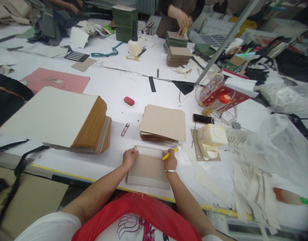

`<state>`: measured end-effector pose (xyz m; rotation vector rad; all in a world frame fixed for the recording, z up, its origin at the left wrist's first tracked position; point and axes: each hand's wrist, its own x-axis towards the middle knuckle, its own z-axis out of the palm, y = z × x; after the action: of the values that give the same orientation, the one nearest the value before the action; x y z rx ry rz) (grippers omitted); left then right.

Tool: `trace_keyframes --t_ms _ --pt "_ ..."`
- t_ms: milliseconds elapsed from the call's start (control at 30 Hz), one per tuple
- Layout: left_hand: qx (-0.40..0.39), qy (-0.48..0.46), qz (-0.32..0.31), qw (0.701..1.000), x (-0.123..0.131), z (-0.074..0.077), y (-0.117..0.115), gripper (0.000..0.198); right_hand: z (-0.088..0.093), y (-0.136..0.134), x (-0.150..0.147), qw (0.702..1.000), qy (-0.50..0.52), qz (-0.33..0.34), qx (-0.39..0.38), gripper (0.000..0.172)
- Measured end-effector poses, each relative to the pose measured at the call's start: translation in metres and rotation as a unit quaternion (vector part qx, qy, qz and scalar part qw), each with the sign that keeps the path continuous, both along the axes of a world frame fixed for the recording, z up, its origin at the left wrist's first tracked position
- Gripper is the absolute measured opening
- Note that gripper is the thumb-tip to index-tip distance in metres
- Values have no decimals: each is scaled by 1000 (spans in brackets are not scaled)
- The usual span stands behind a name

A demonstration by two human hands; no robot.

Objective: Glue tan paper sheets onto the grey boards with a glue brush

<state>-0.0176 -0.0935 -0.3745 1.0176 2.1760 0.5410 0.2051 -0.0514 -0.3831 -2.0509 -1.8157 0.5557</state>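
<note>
A person's bare hands work at the near edge of a white-covered table [118, 90]. Between them, flat on the surface close to the body, lies a tan cardboard panel [149, 166] with a pale strip along its far edge. The left hand [130, 158] is closed in a pinch on the far left corner, probably to keep the panel square and still. The right hand [171, 161] curls around a yellow-handled brush [166, 156] at the far right corner; the brush slants across the fist, seemingly tucked aside so the fingers can steady that corner too. Just beyond sits a stack of cardboard sheets [162, 122], within easy reach. To the right, a cream plastic container [212, 137] rests on a cardboard scrap [218, 158], perhaps to catch drips.
</note>
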Motion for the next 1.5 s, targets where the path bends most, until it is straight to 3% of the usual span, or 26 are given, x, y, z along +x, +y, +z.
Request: trace_keyframes --t_ms 433,600,700,800,900,967,1033,1067,1133,1233,1333,1400,1500 --pt "13 21 -9 1000 2 -2 -3 30 -4 -2 0 1000 -17 19 10 30" --pt "-7 53 -27 998 0 2 0 29 -5 -1 3 998 -26 30 52 36" --pt "-13 55 -1 998 -7 13 -5 30 0 -4 18 996 -29 6 82 42" --pt "55 45 13 997 -18 43 -28 30 11 -13 40 994 -20 -20 101 45" --pt "183 78 -50 979 -35 95 -64 24 25 -27 56 994 7 -30 110 43" --pt "274 163 -107 942 -54 135 -87 19 33 -38 59 993 33 -23 114 42" --pt "365 273 -118 882 -80 173 -99 15 40 -47 55 990 63 -5 124 39" --pt "392 331 -98 853 -97 189 -100 22 43 -50 51 989 78 6 128 38" --pt "371 416 -84 826 -132 214 -95 46 50 -56 41 985 108 31 130 34" --pt "265 453 -166 835 -178 234 -81 53 63 -62 26 977 156 70 129 30" --pt "208 430 -247 843 -192 241 -79 43 77 -69 14 965 207 97 129 27" --pt "228 419 -280 833 -178 243 -88 39 87 -76 8 957 244 111 113 24" --pt "294 405 -335 798 -131 240 -108 34 103 -90 -5 936 320 138 51 21"
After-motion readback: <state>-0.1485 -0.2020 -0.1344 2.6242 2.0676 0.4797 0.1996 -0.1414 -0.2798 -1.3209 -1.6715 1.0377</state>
